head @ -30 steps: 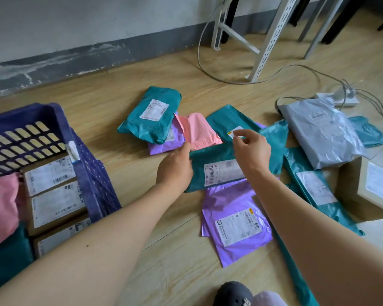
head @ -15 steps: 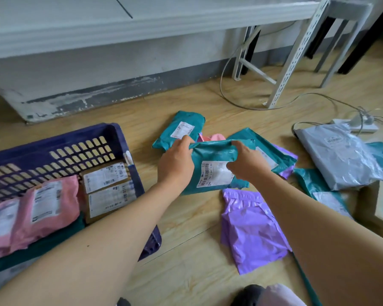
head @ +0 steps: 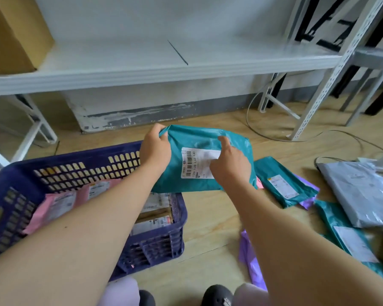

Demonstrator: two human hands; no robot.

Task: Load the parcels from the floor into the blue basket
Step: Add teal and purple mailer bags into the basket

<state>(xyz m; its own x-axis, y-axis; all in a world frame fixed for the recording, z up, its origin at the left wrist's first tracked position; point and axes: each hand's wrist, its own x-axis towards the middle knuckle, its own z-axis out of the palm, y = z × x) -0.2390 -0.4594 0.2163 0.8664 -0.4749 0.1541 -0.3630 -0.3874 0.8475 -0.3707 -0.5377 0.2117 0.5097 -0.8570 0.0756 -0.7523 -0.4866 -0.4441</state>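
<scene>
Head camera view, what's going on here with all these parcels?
A person grips a teal parcel with the left hand and the right hand, holding it up by the right side of the blue basket. Pink parcels and labelled brown boxes lie in the basket. A second teal parcel, a grey parcel and a purple parcel lie on the floor to the right.

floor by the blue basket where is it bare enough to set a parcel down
Bare floor runs between the blue basket and the purple parcel, and along the skirting beyond. Crowded at right, where the grey parcel and teal parcels overlap.
</scene>
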